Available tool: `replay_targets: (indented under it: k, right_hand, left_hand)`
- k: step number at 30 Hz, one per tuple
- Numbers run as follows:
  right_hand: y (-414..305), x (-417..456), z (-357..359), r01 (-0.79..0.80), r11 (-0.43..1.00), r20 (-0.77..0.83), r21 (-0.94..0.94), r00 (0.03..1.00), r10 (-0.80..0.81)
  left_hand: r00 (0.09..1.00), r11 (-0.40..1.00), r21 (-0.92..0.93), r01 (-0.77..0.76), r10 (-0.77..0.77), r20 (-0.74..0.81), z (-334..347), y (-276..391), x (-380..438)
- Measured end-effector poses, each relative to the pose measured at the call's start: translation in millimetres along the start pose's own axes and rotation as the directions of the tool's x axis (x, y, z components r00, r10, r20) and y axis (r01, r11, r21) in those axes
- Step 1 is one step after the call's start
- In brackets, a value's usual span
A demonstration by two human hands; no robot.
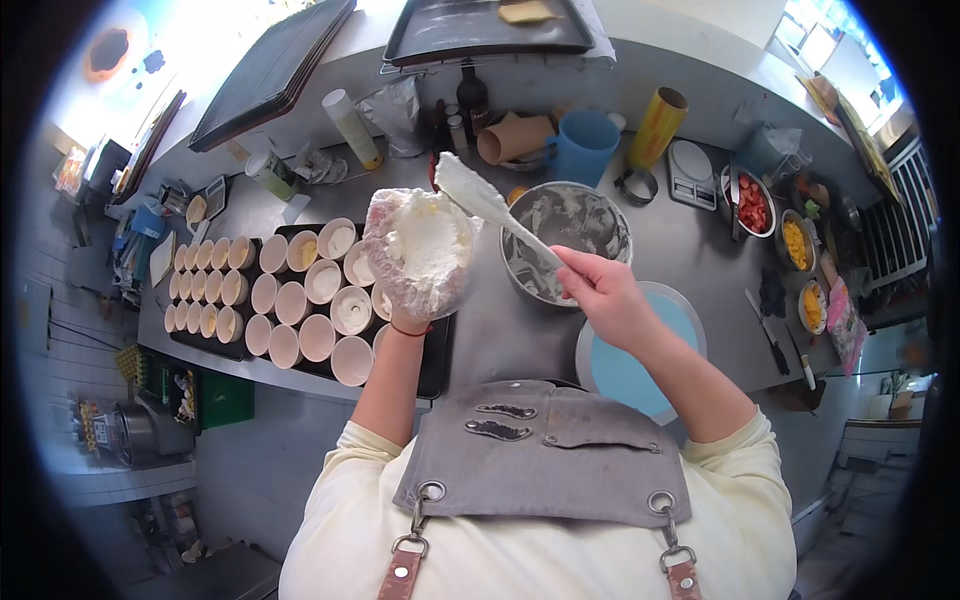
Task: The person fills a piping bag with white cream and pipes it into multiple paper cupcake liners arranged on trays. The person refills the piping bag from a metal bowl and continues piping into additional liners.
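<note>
My left hand point(411, 298) is wrapped by the turned-down top of a clear plastic piping bag point(455, 289) and holds it up, mouth facing me. White cream point(427, 244) fills the bag's opening and smears its inside. In my right hand point(609, 298) is the handle of a white spatula point(480, 196), its blade thick with cream and raised just above the bag's right edge. Beneath the spatula stands a metal mixing bowl point(621, 234), streaked inside with cream residue. Left of my left hand, pale paper cups point(316, 337) stand in rows; some contain cream.
Black baking trays point(433, 367) carry the cups. A light-blue round disc point(637, 367) lies below my right forearm. Behind the bowl are a blue plastic jug point(585, 146) and kitchen scale point(691, 172). Bowls of cut strawberries point(752, 206) and yellow fruit point(795, 244), plus knives point(766, 330), lie right.
</note>
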State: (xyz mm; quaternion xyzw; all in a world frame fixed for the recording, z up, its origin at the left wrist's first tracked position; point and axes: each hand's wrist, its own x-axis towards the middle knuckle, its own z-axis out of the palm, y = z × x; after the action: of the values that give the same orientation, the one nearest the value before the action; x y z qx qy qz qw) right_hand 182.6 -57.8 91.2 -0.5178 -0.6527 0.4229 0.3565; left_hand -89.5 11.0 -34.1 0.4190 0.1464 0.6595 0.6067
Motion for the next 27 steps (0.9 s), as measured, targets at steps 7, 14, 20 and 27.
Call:
replay_targets:
  k: [7, 14, 20, 27]
  right_hand:
    - [13, -16, 12, 0.275, 0.582, 0.117, -0.765, 0.948, -0.295]
    - [13, -33, -86, 0.023, 0.461, 0.017, -0.887, 1.000, -0.017]
    - [15, 30, -120, 0.130, -0.008, 0.126, -0.992, 0.977, 0.169]
    - [24, 105, -79, 0.429, -0.109, 0.310, -0.897, 0.785, 0.536]
  left_hand:
    - [0.977, 0.491, 0.863, -0.119, 0.213, 0.014, 1, -12, 16]
    - [0.913, 0.822, -0.526, 0.219, -0.363, -0.186, -8, -3, 21]
    - [0.930, 0.744, -0.631, 0.222, -0.357, -0.094, -23, -7, 21]
    - [0.910, 0.620, -0.755, 0.213, -0.407, -0.078, -52, -13, 6]
